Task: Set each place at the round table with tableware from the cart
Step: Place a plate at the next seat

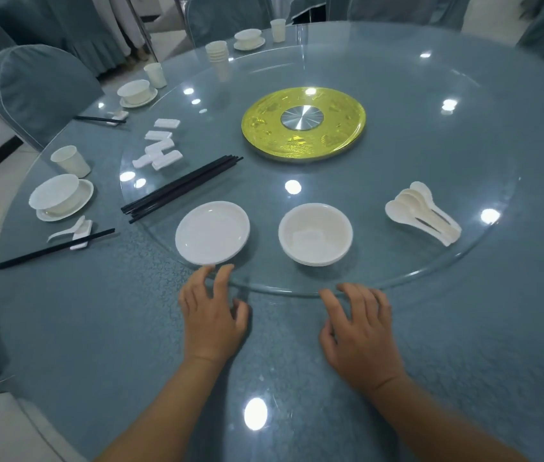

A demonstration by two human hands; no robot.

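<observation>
The turntable (397, 95) is clear, glossy glass (lamp glints all over it) above a pebbled, shiny surface (97, 328). Its hub (302, 117) looks like brushed metal ringed in gleaming gold. The plate (212, 232) is smooth white; the chopsticks (180, 188) are matt black.

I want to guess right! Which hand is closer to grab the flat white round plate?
The left hand. Its fingertips already reach the near rim of the flat white round plate, while the right hand sits below the white bowls.
</observation>
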